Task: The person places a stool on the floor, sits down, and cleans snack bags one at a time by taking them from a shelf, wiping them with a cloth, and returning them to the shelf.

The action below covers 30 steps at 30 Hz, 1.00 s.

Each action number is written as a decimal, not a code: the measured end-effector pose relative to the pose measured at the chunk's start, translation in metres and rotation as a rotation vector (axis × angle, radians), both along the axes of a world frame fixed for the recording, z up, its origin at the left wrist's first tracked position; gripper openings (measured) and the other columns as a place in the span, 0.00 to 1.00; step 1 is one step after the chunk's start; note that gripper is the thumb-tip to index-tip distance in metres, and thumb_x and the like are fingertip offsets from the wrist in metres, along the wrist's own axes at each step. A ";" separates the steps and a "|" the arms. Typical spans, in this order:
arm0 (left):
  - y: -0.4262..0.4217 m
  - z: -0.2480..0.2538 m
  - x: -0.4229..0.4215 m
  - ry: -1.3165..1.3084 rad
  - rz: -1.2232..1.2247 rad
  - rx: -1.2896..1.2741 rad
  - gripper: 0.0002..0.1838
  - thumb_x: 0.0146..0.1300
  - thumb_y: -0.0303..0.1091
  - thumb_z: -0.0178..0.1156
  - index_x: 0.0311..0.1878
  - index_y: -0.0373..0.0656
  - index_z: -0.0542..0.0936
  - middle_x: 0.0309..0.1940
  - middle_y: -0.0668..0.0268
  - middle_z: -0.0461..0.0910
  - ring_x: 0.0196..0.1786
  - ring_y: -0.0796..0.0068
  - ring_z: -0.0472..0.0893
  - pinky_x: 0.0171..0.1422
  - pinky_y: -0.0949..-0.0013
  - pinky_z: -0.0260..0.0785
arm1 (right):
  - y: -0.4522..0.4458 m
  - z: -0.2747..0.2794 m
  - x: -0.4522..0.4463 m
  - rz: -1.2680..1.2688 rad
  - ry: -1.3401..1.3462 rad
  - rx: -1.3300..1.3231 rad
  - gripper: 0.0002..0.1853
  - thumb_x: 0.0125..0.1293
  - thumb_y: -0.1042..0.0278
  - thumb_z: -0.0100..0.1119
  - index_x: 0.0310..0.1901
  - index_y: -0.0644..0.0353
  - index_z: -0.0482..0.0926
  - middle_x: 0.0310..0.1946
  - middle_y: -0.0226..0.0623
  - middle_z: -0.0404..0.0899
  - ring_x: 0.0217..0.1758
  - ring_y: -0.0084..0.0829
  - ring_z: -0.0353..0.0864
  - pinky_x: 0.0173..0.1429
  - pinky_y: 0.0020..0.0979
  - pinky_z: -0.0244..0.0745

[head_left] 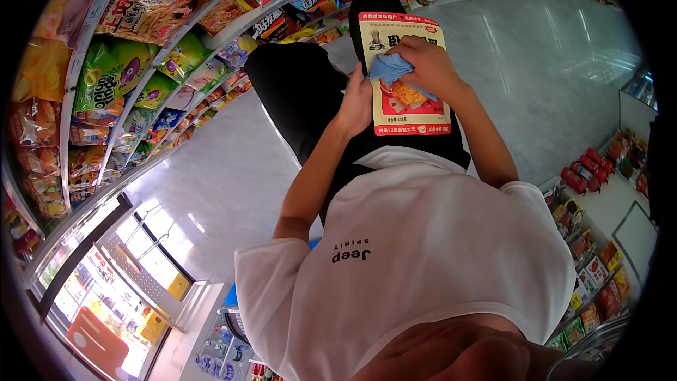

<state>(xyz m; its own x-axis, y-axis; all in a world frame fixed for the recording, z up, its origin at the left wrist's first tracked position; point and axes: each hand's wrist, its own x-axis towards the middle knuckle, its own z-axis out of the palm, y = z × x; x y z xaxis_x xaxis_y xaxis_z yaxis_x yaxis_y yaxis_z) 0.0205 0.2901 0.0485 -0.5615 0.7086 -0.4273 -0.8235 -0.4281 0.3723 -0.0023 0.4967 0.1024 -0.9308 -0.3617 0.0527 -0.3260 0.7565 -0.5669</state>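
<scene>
A cream and red food packet (pixel 412 118) lies over my thighs, its printed front facing up. My left hand (pixel 356 104) grips the packet's left edge, with the thumb along the side and the other fingers hidden behind it. In my right hand (pixel 424 63) is a bunched blue cloth (pixel 390 68), pressed against the middle of the packet's front. Part of the cloth shows below the right fingers too. The hand and cloth cover some of the large dark lettering and the food picture.
Shelves of bagged snacks (pixel 113 74) curve along the left and top. Grey floor (pixel 204 144) shows on both sides of my legs. At right, red cylinders (pixel 585 173) stand near racks of small packets (pixel 599 275). A bright glass doorway (pixel 134 261) is at lower left.
</scene>
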 end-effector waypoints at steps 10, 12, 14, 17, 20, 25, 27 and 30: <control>-0.004 0.016 -0.003 -0.150 0.066 0.177 0.39 0.80 0.63 0.32 0.81 0.44 0.57 0.76 0.58 0.66 0.76 0.56 0.68 0.81 0.49 0.58 | -0.019 0.025 0.041 0.266 0.006 -0.013 0.20 0.43 0.71 0.76 0.42 0.53 0.84 0.40 0.32 0.77 0.48 0.37 0.82 0.48 0.38 0.81; -0.002 0.013 -0.004 -0.087 0.050 0.116 0.36 0.81 0.60 0.32 0.80 0.44 0.59 0.75 0.58 0.68 0.74 0.57 0.70 0.79 0.51 0.61 | -0.026 0.026 0.047 0.338 -0.005 0.002 0.18 0.45 0.71 0.74 0.41 0.53 0.84 0.39 0.32 0.76 0.47 0.37 0.82 0.47 0.37 0.81; 0.001 0.008 -0.004 -0.007 0.034 0.008 0.33 0.82 0.56 0.32 0.78 0.44 0.62 0.73 0.59 0.70 0.72 0.59 0.73 0.78 0.53 0.64 | -0.034 0.030 0.055 0.387 0.002 -0.008 0.18 0.46 0.69 0.73 0.42 0.52 0.84 0.38 0.31 0.75 0.45 0.36 0.81 0.46 0.37 0.81; 0.003 0.010 0.001 -0.074 0.097 -0.079 0.24 0.82 0.42 0.42 0.74 0.43 0.66 0.68 0.60 0.75 0.68 0.62 0.77 0.72 0.55 0.71 | -0.034 0.026 0.070 0.431 -0.044 -0.007 0.18 0.45 0.69 0.72 0.41 0.51 0.85 0.38 0.30 0.76 0.46 0.35 0.81 0.45 0.37 0.81; 0.004 0.004 0.000 -0.090 0.161 -0.091 0.22 0.80 0.35 0.48 0.73 0.43 0.67 0.66 0.59 0.76 0.67 0.63 0.78 0.70 0.57 0.73 | -0.034 0.029 0.080 0.433 -0.082 -0.009 0.19 0.44 0.69 0.73 0.42 0.50 0.85 0.39 0.29 0.76 0.47 0.34 0.81 0.46 0.36 0.81; 0.007 -0.003 0.003 -0.105 0.215 -0.065 0.21 0.81 0.34 0.49 0.73 0.43 0.67 0.66 0.58 0.76 0.65 0.63 0.79 0.69 0.58 0.74 | -0.021 0.034 0.096 0.319 -0.029 -0.057 0.19 0.44 0.69 0.73 0.42 0.50 0.84 0.39 0.28 0.77 0.48 0.33 0.82 0.44 0.36 0.81; 0.008 0.001 0.004 -0.113 0.224 -0.108 0.22 0.81 0.35 0.49 0.74 0.42 0.67 0.67 0.57 0.76 0.66 0.63 0.79 0.70 0.59 0.73 | -0.014 0.038 0.102 0.275 -0.080 -0.067 0.19 0.44 0.69 0.73 0.42 0.49 0.84 0.39 0.28 0.77 0.47 0.33 0.83 0.44 0.36 0.81; 0.012 -0.005 0.009 -0.055 0.256 -0.138 0.22 0.81 0.37 0.50 0.74 0.42 0.67 0.66 0.58 0.77 0.64 0.64 0.80 0.68 0.60 0.75 | -0.005 0.033 0.112 0.168 -0.072 -0.101 0.20 0.45 0.68 0.74 0.44 0.49 0.84 0.38 0.28 0.79 0.43 0.33 0.84 0.44 0.36 0.82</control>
<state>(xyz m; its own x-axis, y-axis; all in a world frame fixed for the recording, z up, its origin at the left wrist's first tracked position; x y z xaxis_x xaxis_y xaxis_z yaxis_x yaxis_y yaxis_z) 0.0290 0.3017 0.0431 -0.6876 0.4803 -0.5445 -0.7160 -0.5730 0.3987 0.1096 0.4919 0.1357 -0.8606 -0.5083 0.0319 -0.3984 0.6328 -0.6640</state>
